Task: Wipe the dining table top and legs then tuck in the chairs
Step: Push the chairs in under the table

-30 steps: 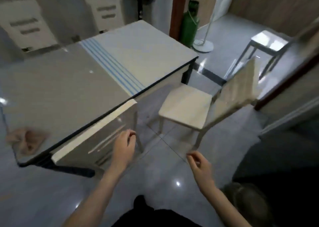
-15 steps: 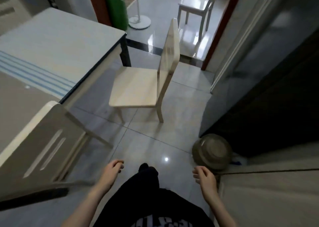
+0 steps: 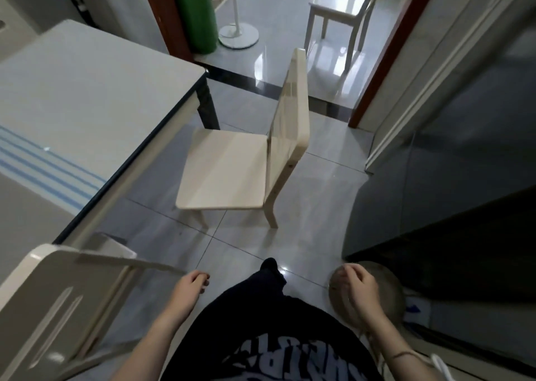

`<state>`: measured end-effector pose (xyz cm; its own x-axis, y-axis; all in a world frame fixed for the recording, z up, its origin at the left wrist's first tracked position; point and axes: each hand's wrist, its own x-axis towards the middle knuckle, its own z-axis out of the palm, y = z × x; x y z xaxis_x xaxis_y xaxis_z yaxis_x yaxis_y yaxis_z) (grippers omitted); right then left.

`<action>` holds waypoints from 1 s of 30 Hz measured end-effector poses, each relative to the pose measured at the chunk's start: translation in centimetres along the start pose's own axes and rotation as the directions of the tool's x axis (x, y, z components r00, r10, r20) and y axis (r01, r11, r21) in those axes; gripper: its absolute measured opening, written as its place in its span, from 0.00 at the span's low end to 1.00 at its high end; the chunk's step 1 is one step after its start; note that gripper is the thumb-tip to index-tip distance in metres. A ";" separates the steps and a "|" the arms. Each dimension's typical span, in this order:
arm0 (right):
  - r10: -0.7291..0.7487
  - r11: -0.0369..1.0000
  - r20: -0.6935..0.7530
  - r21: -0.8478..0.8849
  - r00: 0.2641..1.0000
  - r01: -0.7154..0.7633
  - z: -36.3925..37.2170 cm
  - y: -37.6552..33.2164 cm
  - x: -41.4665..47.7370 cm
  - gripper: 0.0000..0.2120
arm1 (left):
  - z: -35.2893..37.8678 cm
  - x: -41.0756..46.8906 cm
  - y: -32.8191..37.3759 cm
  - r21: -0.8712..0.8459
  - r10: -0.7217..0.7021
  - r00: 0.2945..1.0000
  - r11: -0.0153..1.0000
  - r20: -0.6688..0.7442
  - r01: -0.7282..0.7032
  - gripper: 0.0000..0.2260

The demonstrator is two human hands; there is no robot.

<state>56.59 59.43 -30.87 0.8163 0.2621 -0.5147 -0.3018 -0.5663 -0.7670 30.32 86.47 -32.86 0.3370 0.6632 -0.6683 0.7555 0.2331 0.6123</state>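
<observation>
The person wears a black top (image 3: 203, 360) printed with pale lettering (image 3: 269, 360). Both forearms (image 3: 162, 331) are bare. A thin band (image 3: 401, 354) rings the right wrist.

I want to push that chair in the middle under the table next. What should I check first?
1. Hands free: ok. Left hand and right hand hold nothing.
2. Middle chair tucked in: not ok. Its seat stands fully out from the table.
3. Floor between you and the chair: ok, bare tiles.
4. Table leg clear of the seat's far corner: cannot tell. They look close.
5. Round bowl on the floor at your right side: not ok. You might trip on it.
</observation>
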 end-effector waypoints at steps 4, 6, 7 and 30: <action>-0.007 1.000 -0.027 -0.021 1.000 0.007 -0.2 -3.8 5.0 0.08 | -0.3 5.0 8.2 -0.019 0.084 0.995 0.996 0.048 -0.083 0.10; -0.004 1.000 -0.031 -0.014 1.000 0.003 -0.4 -6.1 7.5 0.09 | -0.4 7.0 12.5 -0.029 0.132 0.990 0.991 0.051 -0.131 0.11; -0.005 1.000 -0.044 -0.009 0.999 0.005 -0.4 -7.4 8.7 0.09 | -0.4 7.8 14.3 -0.034 0.159 0.986 0.987 0.046 -0.157 0.11; -0.523 -0.229 0.847 -0.027 -0.099 0.973 7.8 -44.7 38.4 0.12 | 13.4 14.3 40.6 -0.082 0.162 0.950 0.978 -0.267 -0.190 0.17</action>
<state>97.55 100.86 -19.35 -0.3403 0.9316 0.1278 0.8767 0.3635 -0.3152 73.27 95.86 -23.22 0.2922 0.8579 -0.4226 0.6294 0.1602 0.7604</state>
